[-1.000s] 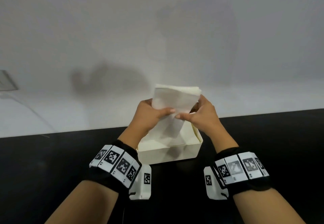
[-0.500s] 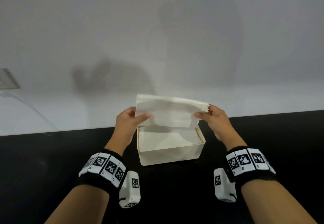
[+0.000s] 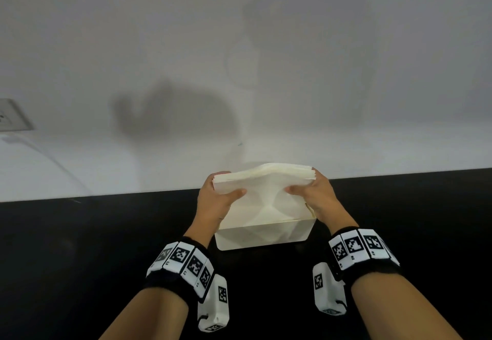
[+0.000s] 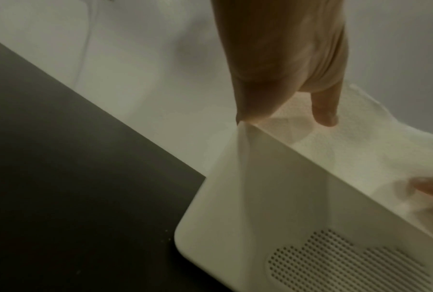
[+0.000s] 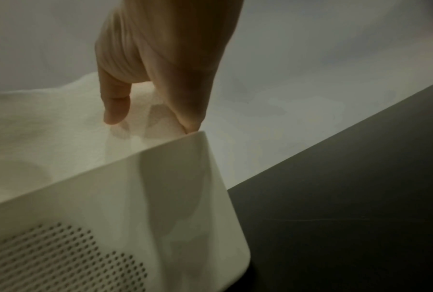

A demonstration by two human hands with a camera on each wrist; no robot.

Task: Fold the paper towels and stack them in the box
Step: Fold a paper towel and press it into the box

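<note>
Head view: my left hand (image 3: 216, 201) and right hand (image 3: 314, 193) each pinch one end of folded white paper towel stack (image 3: 262, 193), long axis left-right, far edge raised, over cream plastic box (image 3: 263, 234) on black table (image 3: 80, 246). Wrist views alone show perforated dot patch (image 4: 347, 262) on box wall.

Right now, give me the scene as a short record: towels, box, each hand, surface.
towels: folded stack, held at both ends, front edge dipping into the box, back edge above the rim
box: white, open top, perforated patch on its front wall
left hand: grips the stack's left end, thumb on top
right hand: grips the right end, thumb on top
surface: black table against a white wall
</note>
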